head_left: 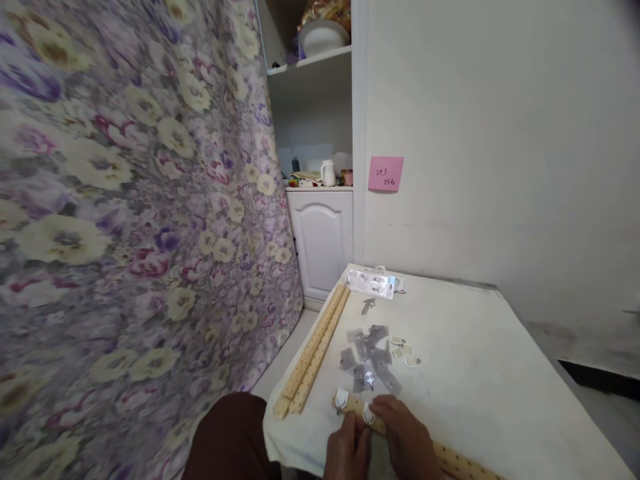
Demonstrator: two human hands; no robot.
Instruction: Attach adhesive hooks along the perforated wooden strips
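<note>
One cloth-covered table [465,317] spreads beyond the fingers [385,404], with two wooden strips [323,348] lying past them to the left. Closest in, the held strip [454,460] runs beneath the fingers and out past the right hand [407,437]. From my end I have that hand bent over it, blocking my view of its middle, fingers bunched together and closed on it, thumb hidden. I have the left hand [345,450] curled at its near edge, fingertips pinching it. Well past the fingers lies clear packaging [370,283]; just ahead of them, grey plastic squares [383,360] crowd together, loose white hooks [413,362] to their right. One fitted hook [369,414] sits at the right fingertips.
</note>
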